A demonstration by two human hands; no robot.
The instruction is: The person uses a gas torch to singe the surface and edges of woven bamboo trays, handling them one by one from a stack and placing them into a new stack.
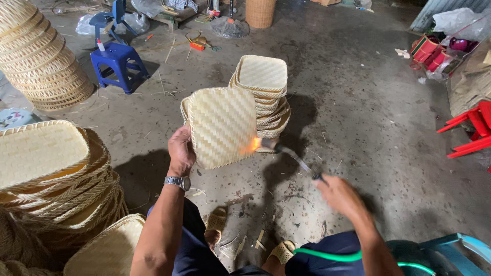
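The left hand [181, 151] grips a square woven tray [221, 127] by its left edge, holding it upright above the concrete floor [368, 133], underside toward the camera. The right hand [340, 194] is closed around a gas torch [291, 155], whose flame touches the tray's right edge. Just beyond stands a stack of trays [266, 92].

The left hand [181, 151] holds a tray [222, 126] up in the middle of the frame. The torch [290, 153] in the right hand [340, 194] touches the tray's right edge. Behind the tray is a tray stack [262, 92]. A second stack [56, 174] is at the left. A stool [118, 64] stands in the upper left.
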